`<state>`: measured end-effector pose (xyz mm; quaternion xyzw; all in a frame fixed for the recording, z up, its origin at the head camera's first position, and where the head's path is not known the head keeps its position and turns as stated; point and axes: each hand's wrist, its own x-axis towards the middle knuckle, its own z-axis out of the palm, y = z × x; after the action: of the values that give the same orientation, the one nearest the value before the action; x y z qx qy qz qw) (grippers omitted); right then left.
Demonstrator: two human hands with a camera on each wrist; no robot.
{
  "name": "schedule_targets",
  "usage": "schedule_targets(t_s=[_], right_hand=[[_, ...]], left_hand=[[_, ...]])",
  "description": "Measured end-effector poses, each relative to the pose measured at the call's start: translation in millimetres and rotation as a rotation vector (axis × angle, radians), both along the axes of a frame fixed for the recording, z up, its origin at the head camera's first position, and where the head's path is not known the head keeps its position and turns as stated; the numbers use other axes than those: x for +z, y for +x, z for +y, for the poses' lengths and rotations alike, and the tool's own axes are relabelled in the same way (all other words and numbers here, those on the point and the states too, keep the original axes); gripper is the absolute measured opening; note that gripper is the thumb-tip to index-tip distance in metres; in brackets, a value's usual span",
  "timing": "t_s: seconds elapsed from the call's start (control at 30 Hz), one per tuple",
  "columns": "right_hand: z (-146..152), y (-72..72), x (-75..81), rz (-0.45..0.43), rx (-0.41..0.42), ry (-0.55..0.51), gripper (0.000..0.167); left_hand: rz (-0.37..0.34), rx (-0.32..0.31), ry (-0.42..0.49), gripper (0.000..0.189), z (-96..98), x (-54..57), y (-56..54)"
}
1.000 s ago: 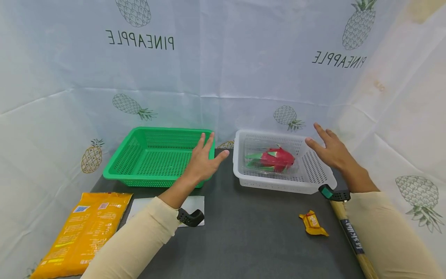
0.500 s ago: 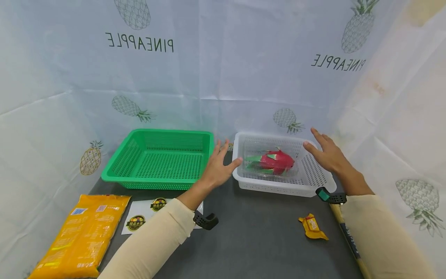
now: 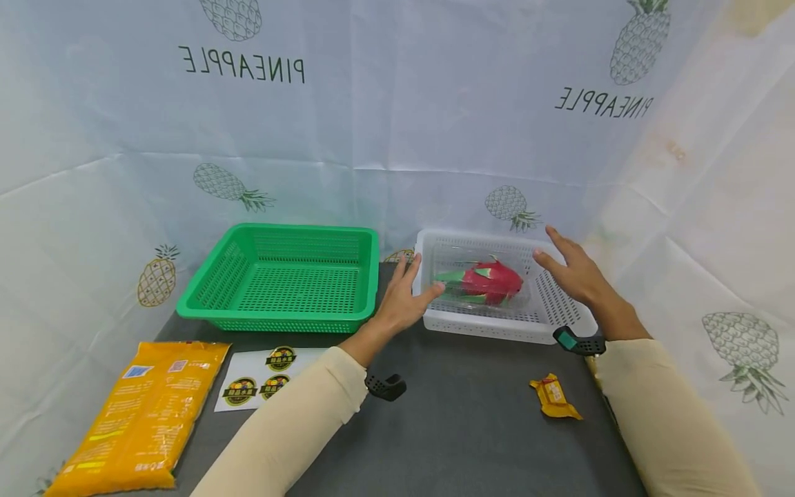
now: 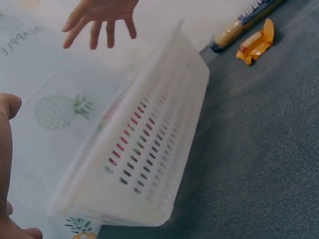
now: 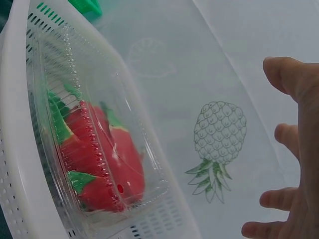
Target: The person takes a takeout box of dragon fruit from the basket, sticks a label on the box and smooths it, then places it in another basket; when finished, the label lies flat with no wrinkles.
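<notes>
A white perforated basket [image 3: 491, 330] stands at the back right of the dark table. Inside it lies a clear plastic box [image 5: 144, 149] with a red dragon fruit [image 3: 491, 281] with green-tipped scales in it. Over the basket's left end hovers my left hand [image 3: 400, 304], fingers spread, holding nothing. My right hand [image 3: 574, 275] is above the basket's right end, its fingers spread and holding nothing. In the left wrist view the basket's end wall [image 4: 144, 144] shows, with the right hand [image 4: 107, 17] beyond it.
An empty green basket [image 3: 276, 324] stands at the back left. In front lie a sheet of round stickers [image 3: 248, 386] and an orange bag [image 3: 143, 414]. A yellow wrapped candy [image 3: 555, 397] lies front right, near a rod with a dark label [image 4: 246, 22] partly under the right sleeve.
My left hand has moved right, from the green basket's edge to the white basket's left end. The right hand has shifted slightly left. Both baskets stay put.
</notes>
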<state>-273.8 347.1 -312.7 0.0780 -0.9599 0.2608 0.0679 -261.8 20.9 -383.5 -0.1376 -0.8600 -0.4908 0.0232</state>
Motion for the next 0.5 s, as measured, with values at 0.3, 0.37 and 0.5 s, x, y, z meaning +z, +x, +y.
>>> schedule_targets(t_s=[0.3,0.37,0.5], right_hand=[[-1.3,-5.6,-9.9,-0.025,0.028,-0.041,0.074],[-1.7,-6.9,-11.7,-0.021,0.030,-0.048,0.074],[-1.0,-11.6,-19.0,-0.029,0.034,-0.079,0.073]], left_hand=[[-0.037,0.023,-0.021,0.083,6.6,-17.3,-6.5],[-0.042,0.024,-0.021,0.084,7.1,-20.9,-8.7],[-0.062,0.024,-0.021,0.084,8.5,-26.3,-12.9]])
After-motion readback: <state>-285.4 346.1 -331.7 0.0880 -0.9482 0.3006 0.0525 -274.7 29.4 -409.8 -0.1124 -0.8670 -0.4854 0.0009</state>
